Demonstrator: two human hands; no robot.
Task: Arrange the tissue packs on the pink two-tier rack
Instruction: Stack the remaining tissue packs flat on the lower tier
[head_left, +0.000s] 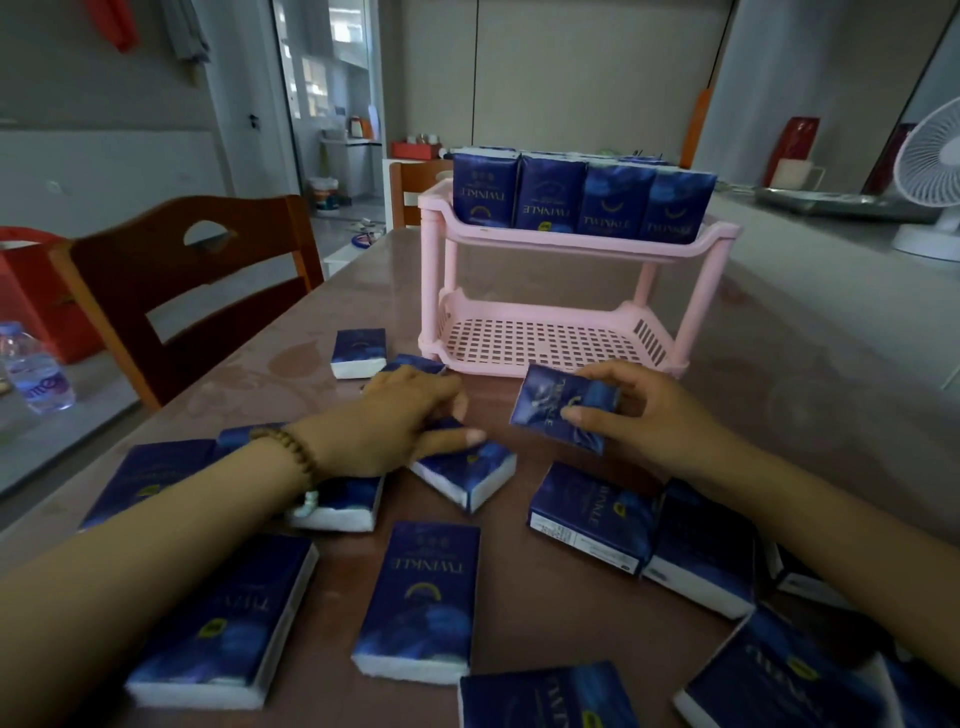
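The pink two-tier rack (566, 240) stands on the table ahead of me. Its top shelf holds several dark blue tissue packs (550, 195) standing upright in rows; the bottom shelf (545, 343) has nothing on it. My right hand (654, 415) holds one blue tissue pack (558, 402) lifted just in front of the rack's lower shelf. My left hand (400, 421) reaches down onto another pack (467, 467) lying on the table, with the thumb on its top face. Several more packs (421, 597) lie scattered on the near table.
A brown wooden chair (192, 291) stands at the table's left side, with a water bottle (34, 369) beyond it. A white fan (930, 182) sits on the counter at right. One small pack (358, 353) lies left of the rack.
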